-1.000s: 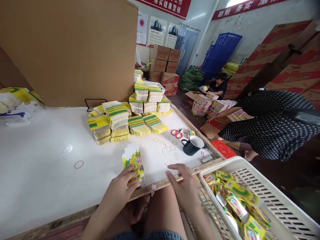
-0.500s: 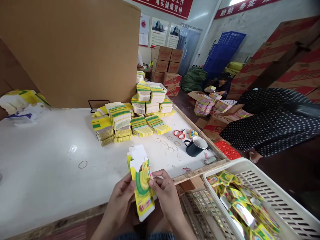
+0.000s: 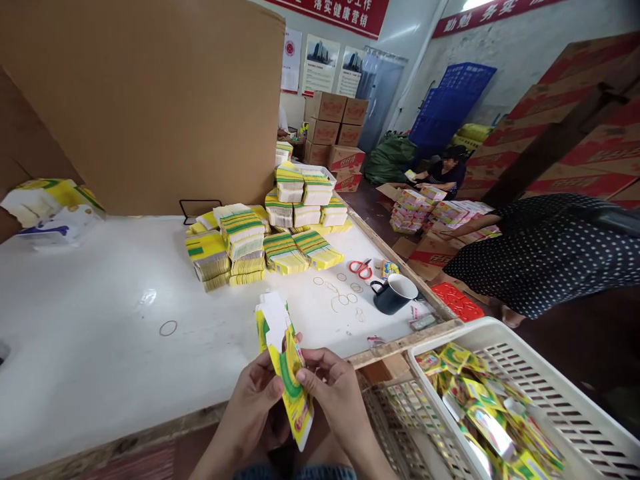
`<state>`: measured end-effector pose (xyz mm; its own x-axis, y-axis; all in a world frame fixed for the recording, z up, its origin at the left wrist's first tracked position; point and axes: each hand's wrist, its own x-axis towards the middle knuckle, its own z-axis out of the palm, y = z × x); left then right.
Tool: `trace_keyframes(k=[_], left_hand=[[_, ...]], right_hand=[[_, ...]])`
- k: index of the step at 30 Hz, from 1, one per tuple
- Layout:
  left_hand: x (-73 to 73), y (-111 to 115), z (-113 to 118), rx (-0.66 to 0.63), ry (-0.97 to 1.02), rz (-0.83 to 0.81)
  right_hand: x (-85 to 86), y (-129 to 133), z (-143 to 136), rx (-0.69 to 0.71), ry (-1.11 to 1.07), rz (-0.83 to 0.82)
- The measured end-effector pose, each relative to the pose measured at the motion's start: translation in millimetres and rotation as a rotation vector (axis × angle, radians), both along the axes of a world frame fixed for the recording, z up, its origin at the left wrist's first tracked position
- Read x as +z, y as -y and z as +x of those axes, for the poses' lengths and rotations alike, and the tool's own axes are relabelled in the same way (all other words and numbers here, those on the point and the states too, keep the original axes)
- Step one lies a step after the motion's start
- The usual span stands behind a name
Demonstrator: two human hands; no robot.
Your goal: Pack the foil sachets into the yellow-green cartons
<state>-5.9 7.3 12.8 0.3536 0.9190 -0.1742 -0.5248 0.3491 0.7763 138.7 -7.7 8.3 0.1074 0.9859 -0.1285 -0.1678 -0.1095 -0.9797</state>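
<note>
A yellow and green carton with white flaps at its top is held between both hands, in front of the table's near edge. My left hand pinches its left side, thumb on the printed face. On the right side, my right hand grips it between thumb and fingers. Stacks of flat yellow cartons stand on the white table beyond the hands. To the right, a white basket holds many yellow cartons.
Rubber bands, red scissors and a dark mug lie right of the hands on the table. A cardboard sheet rises behind. Two people are near boxes at the right.
The carton has turned more edge-on and tilted in my hands, which have shifted slightly right. The seated person at the back now shows more upright; the person in the dotted garment has bent lower.
</note>
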Motion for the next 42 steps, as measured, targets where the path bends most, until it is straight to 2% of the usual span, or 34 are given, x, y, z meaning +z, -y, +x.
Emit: trace_keyframes(k=[5,9,14,20,22,26,30,33,37,39,42], left_hand=[[3.7,-1.7,0.1,-0.045,0.044,-0.052],[-0.1,-1.6,1.0,0.028,0.021,-0.107],[-4.3,-0.8,5.9,0.102,-0.117,-0.101],[0.3,2.6,2.8,0.200,-0.300,0.046],[4.2,4.1,-2.5,0.132,-0.306,0.080],[10.6,4.5,-13.4,-0.089,-0.284,0.123],[9.4,6.6,-15.0,-0.213,-0.171,0.065],[5.7,9.8,-11.8,-0.229,-0.109,0.032],[1.9,10.7,-9.9,-0.239,-0.059,0.000],[1.8,8.4,-10.2,-0.243,-0.082,0.022],[4.3,1.9,-10.9,-0.207,-0.157,0.124]], right_hand=[[-0.5,2.7,0.9,0.000,-0.041,-0.011],[-0.3,4.4,1.7,0.027,-0.058,-0.003],[3.6,5.9,-5.2,0.016,0.139,0.018],[2.3,5.8,-0.4,-0.046,0.296,0.119],[2.8,6.2,6.8,0.030,0.251,0.161],[10.0,6.6,21.5,0.221,0.125,0.176],[17.8,4.6,30.5,0.299,0.225,0.194],[17.0,2.4,31.1,0.268,0.356,0.226],[9.5,0.3,26.5,0.174,0.263,0.242],[7.6,-1.0,26.1,0.166,0.246,0.255],[8.8,-4.1,30.1,0.216,0.353,0.358]])
